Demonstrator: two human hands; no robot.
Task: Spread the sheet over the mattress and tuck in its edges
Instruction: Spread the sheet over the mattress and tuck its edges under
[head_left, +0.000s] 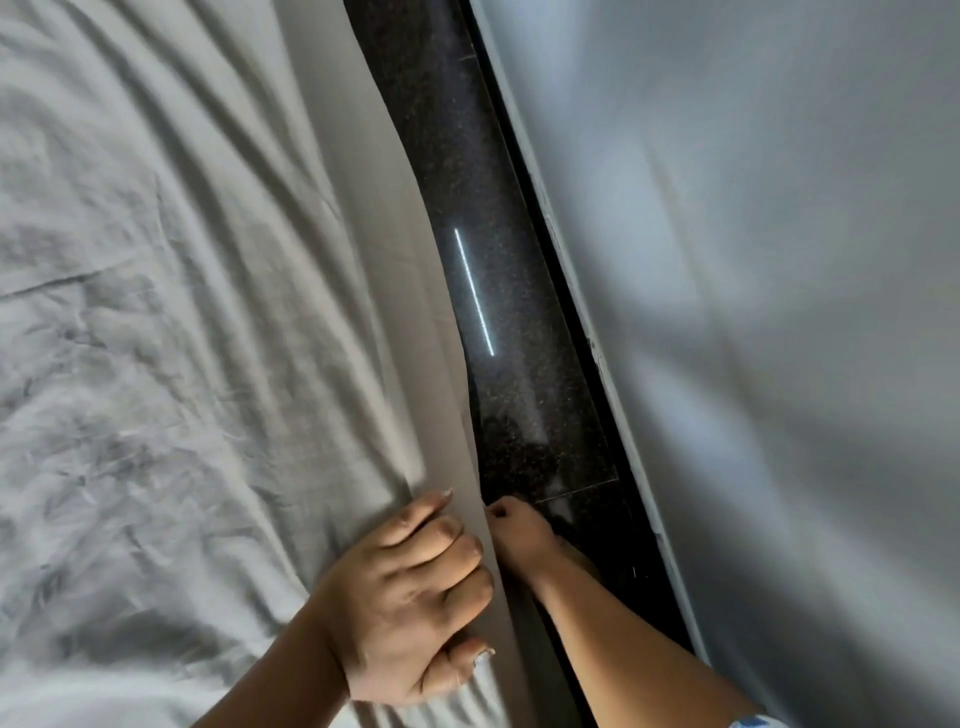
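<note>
"Sheet (156, 312) status?"
"Grey and wrinkled, spread across the mattress; its right edge hangs beside the dark floor (498, 208)."
"Hands?"
"I see the left hand (410, 603) clutching a fold at that edge. Right hand's out of frame; a bare foot (519, 525) stands just beside the hanging cloth."

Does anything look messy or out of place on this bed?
The sheet is heavily creased across the top, and its side edge hangs loose beside the dark floor, not yet tucked. The left hand grips a fold at that edge; the right hand reaches low beside it. Nothing looks torn or spilled.
</note>
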